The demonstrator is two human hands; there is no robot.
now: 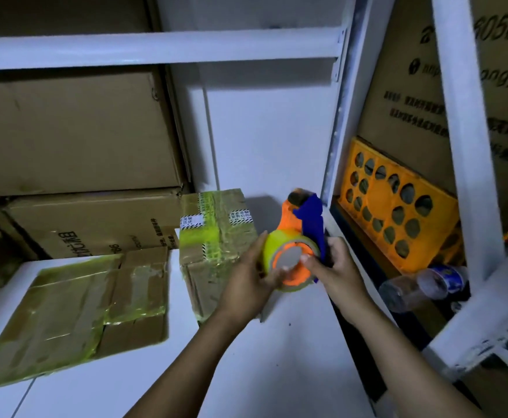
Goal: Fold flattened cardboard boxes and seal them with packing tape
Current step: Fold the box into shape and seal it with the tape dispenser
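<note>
An orange and blue tape dispenser carrying a yellow-green tape roll is held up between both hands at centre. My left hand grips the roll from the left, fingers curled under it. My right hand grips the dispenser's blue side, its thumb on the orange hub. A folded cardboard box wrapped in yellowish tape stands on the white floor just left of the hands. A flattened, taped cardboard box lies on the floor at the left.
Large cardboard cartons are stacked at the back left under a white shelf beam. A white rack upright stands at the right, with an orange crate and clear plastic bottles behind it.
</note>
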